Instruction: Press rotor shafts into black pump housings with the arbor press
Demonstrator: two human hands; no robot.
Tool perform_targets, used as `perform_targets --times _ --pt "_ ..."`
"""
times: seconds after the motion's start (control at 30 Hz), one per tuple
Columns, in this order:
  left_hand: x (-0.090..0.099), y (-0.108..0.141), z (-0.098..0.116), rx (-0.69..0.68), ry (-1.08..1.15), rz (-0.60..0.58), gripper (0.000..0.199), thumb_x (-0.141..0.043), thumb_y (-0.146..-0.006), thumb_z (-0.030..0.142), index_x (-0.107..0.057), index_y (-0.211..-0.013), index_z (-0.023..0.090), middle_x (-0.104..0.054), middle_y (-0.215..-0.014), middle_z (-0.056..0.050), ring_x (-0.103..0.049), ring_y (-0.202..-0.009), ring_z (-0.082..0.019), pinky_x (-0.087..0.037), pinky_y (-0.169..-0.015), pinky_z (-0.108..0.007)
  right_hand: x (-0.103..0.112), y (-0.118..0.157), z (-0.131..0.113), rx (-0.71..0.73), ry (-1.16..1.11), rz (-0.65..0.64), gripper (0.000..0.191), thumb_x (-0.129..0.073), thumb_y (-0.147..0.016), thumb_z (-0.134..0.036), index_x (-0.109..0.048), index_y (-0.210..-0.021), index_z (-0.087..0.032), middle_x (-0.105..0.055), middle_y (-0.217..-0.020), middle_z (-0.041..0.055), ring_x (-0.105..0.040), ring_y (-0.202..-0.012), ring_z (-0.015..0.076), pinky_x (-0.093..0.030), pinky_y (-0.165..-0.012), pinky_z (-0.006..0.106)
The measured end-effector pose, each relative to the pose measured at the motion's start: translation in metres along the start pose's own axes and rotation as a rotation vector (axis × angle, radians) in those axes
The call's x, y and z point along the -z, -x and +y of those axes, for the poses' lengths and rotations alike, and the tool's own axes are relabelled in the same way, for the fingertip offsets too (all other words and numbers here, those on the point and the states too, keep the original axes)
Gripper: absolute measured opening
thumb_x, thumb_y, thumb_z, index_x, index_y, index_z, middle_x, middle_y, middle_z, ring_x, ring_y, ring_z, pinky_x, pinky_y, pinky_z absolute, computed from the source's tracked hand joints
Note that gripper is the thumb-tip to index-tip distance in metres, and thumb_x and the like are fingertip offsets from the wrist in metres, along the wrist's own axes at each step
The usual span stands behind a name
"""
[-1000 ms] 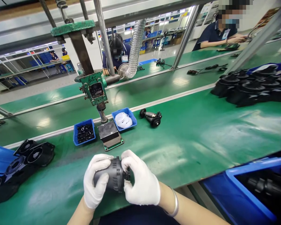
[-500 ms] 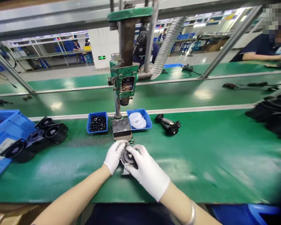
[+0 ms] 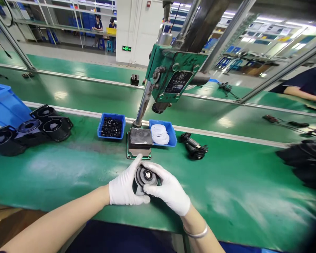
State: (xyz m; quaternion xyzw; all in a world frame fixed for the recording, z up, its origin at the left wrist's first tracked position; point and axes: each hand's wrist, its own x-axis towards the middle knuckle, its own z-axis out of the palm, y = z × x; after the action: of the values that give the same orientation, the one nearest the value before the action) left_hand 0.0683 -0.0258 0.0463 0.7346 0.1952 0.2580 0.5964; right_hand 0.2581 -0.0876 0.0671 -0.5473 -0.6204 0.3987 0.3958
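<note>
Two white-gloved hands are cupping one round black plastic housing (image 3: 145,177) with a pale centre hub, low on the green belt-topped table (image 3: 226,182). The left hand (image 3: 125,188) is wrapping its curled fingers round the housing's 9 o'clock side; the right hand (image 3: 168,191) is closing on its 4 o'clock side. At 12 o'clock from them one green-based metal press block (image 3: 139,142) is sitting between two small blue trays: one (image 3: 111,125) holding black rings, one (image 3: 163,133) holding white rings. One black motor part (image 3: 194,147) is lying at 2 o'clock. Three black fan shells (image 3: 28,128) are lying at 10 o'clock.
</note>
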Motion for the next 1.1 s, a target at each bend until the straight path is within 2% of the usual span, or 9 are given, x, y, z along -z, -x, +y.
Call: perform_targets --times 0.27,0.37,0.43,0.5,0.57,0.63,0.8,0.97,1.1 --pt "-0.009 0.001 -0.007 -0.11 -0.199 0.106 0.125 -0.076 -0.065 0.021 0.013 -0.153 0.019 -0.036 -0.152 -0.018 -0.043 -0.138 -0.032 -0.037 -0.115 -0.047 0.014 -0.015 -0.011 -0.024 0.136 -0.129 0.078 -0.082 -0.068 -0.034 -0.052 -0.14 -0.026 -0.059 -0.136 0.0091 -0.056 -0.125 0.0298 -0.044 -0.108 0.047" --pt "-0.012 0.0 -0.008 -0.161 -0.234 0.128 0.12 -0.071 -0.069 0.022 0.014 -0.153 0.019 -0.036 -0.152 -0.019 -0.042 -0.138 -0.032 -0.036 -0.116 -0.047 0.003 0.005 -0.011 0.035 0.251 0.045 0.082 -0.075 -0.073 -0.029 -0.041 -0.148 -0.024 -0.053 -0.144 0.0104 -0.048 -0.134 0.0308 -0.039 -0.113 0.051" --pt "-0.013 0.0 -0.008 -0.164 -0.245 0.127 0.12 -0.071 -0.069 0.022 0.016 -0.152 0.018 -0.041 -0.148 -0.019 -0.046 -0.135 -0.032 -0.037 -0.115 -0.048 -0.001 0.028 -0.011 0.109 0.305 0.189 0.064 -0.068 -0.078 -0.028 -0.052 -0.139 -0.024 -0.057 -0.139 0.0099 -0.05 -0.132 0.0319 -0.038 -0.113 0.054" --pt "-0.013 0.0 -0.009 -0.14 -0.266 0.127 0.12 -0.07 -0.068 0.022 0.015 -0.152 0.017 -0.048 -0.141 -0.018 -0.052 -0.13 -0.032 -0.04 -0.112 -0.049 0.0 0.05 -0.01 0.172 0.188 0.386 0.03 -0.055 -0.089 -0.031 -0.068 -0.115 -0.023 -0.07 -0.113 0.0101 -0.066 -0.107 0.0294 -0.05 -0.099 0.053" --pt "-0.012 0.002 -0.009 -0.109 -0.292 0.13 0.118 -0.07 -0.068 0.023 0.011 -0.153 0.017 -0.051 -0.138 -0.017 -0.054 -0.127 -0.033 -0.041 -0.111 -0.05 0.002 0.061 -0.01 0.175 -0.023 0.621 0.032 -0.04 -0.098 -0.033 -0.07 -0.093 -0.022 -0.071 -0.081 0.0075 -0.068 -0.07 0.022 -0.058 -0.073 0.043" --pt "-0.012 0.003 -0.009 -0.091 -0.307 0.127 0.116 -0.071 -0.069 0.025 0.009 -0.154 0.017 -0.049 -0.14 -0.018 -0.053 -0.128 -0.034 -0.041 -0.111 -0.051 -0.001 0.056 -0.01 0.09 -0.102 0.755 0.03 -0.04 -0.099 -0.034 -0.067 -0.099 -0.021 -0.069 -0.076 0.0057 -0.065 -0.061 0.0189 -0.057 -0.066 0.038" --pt "-0.016 0.002 -0.007 -0.116 -0.264 0.134 0.113 -0.067 -0.075 0.024 0.015 -0.152 0.019 -0.043 -0.146 -0.018 -0.049 -0.133 -0.031 -0.039 -0.113 -0.049 -0.022 0.025 -0.011 0.096 0.142 0.411 0.044 -0.051 -0.094 -0.034 -0.052 -0.136 -0.022 -0.061 -0.134 0.0106 -0.055 -0.126 0.026 -0.044 -0.109 0.045" --pt "-0.018 0.002 -0.012 -0.037 -0.291 0.131 0.113 -0.069 -0.074 0.028 0.011 -0.153 0.019 -0.043 -0.146 -0.018 -0.045 -0.135 -0.034 -0.034 -0.116 -0.053 -0.022 0.043 -0.011 0.014 0.174 0.67 0.032 -0.035 -0.099 -0.029 -0.063 -0.113 -0.023 -0.07 -0.092 0.0094 -0.067 -0.099 0.0252 -0.055 -0.092 0.045" --pt "-0.017 0.01 -0.021 0.045 -0.232 0.138 0.107 -0.066 -0.083 0.03 0.015 -0.152 0.027 -0.045 -0.146 -0.017 -0.049 -0.132 -0.034 -0.036 -0.113 -0.057 -0.033 0.051 -0.031 0.143 0.615 0.439 0.042 -0.064 -0.081 -0.041 -0.062 -0.122 -0.031 -0.053 -0.137 0.0114 -0.049 -0.126 0.0377 -0.043 -0.103 0.058"
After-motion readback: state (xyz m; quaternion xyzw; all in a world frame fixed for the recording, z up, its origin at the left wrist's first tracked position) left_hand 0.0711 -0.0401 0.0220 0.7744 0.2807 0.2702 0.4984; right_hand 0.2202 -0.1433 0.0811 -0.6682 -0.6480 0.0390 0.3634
